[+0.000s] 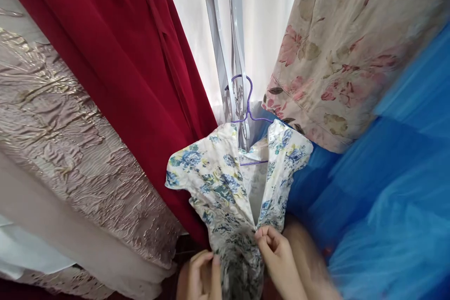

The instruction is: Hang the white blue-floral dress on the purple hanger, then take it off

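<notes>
A small white dress [225, 176] with blue and yellow flowers hangs from a purple hanger [249, 98]. Its neck opening runs down in a V to a point, and grey furry-looking fabric or print blurs its lower part. My right hand [276, 253] is closed at the bottom of that V, thumb and forefinger pinching the dress there; the small part between the fingertips is mostly hidden, perhaps a zip pull. Lower left, my left hand [202, 274] has its fingers curled and pinched at the side edge of the dress.
Garments hang all around: a red one [116, 56] and a textured pink-gold one [70, 136] on the left, a beige floral one [337, 56] and blue tulle [386, 206] on the right. Grey ribbons [214, 9] dangle before white cloth [270, 9]. A bare knee [305, 243] is beside my right hand.
</notes>
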Tool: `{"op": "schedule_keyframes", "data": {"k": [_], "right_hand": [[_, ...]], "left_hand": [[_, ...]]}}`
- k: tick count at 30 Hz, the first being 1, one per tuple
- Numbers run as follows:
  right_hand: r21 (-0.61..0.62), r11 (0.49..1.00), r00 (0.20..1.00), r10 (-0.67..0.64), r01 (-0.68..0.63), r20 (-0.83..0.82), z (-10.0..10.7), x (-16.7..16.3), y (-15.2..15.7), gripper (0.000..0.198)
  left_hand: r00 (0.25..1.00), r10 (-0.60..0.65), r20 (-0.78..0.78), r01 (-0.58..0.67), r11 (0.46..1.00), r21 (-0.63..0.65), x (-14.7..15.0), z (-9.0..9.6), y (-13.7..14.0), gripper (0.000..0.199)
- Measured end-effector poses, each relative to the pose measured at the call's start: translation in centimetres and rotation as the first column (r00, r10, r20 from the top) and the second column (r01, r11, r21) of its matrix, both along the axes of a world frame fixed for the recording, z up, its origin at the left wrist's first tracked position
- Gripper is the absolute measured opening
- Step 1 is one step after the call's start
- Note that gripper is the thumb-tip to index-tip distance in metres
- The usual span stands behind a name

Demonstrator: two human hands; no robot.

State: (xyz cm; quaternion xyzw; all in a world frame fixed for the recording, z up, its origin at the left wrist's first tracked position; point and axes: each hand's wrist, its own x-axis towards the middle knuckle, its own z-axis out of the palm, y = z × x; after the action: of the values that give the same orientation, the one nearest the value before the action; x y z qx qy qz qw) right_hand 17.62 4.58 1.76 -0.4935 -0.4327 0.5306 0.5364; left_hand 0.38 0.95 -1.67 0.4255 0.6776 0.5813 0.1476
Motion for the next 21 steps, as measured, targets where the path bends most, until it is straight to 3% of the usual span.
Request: {"op": "schedule_keyframes", "data": {"k": [3,7,14,21], "right_hand": [[-0.03,0.999,0.998,0.042,-0.044,-0.055,0.7,0.0,-1.4,0.037],[-0.032,0.997,0.995,0.068,-0.071,-0.075,1.4,0.2,-2.2,0.041],[-0.053,0.998,0.992,0.028,-0.035,-0.125,0.3,0.6,-2.2,0.036],[-0.048,0.995,0.968,0.077,-0.091,-0.241,0.1,0.1,-3.0,0.037]], "left_hand": [[0.98,-0.199,0.006,0.198,0.978,0.06,4.3,0.4,0.5,0.024],[0.965,-0.249,0.082,0.241,0.966,0.091,8.0,0.7,0.9,0.019],[0.961,-0.245,0.125,0.248,0.969,-0.003,8.6,1.4,0.8,0.023],[0.941,-0.338,-0.006,0.338,0.939,0.062,8.1,3.1,0.3,0.024]]}}
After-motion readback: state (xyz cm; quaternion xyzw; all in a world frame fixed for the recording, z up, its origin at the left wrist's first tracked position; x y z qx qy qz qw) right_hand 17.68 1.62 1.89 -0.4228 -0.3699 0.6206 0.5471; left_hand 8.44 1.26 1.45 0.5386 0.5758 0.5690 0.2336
